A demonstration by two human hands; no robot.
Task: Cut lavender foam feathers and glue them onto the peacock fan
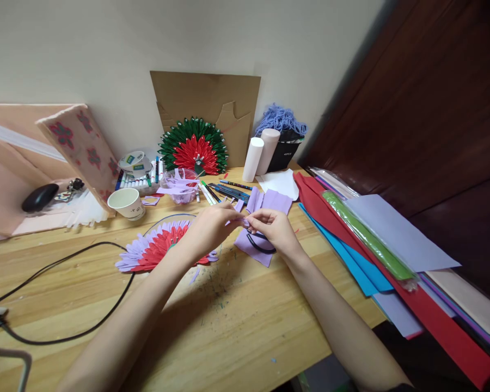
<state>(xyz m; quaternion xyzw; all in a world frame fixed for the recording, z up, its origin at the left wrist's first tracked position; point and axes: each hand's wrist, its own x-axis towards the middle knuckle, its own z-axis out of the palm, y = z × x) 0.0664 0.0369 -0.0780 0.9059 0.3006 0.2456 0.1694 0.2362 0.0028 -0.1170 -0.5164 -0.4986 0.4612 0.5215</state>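
Two hands, left (219, 222) and right (270, 224); each grip pinches purple paper (244, 219).

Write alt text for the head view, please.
A person's left hand and right hand pinch a small lavender strip above a wooden table. To the left lies a red-and-lavender fan-shaped craft; behind, a green-and-red peacock craft stands before brown cardboard, and colored sheets are piled on the right.

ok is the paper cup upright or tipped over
Upright: the paper cup stands on its base on the desk, its open rim facing up.
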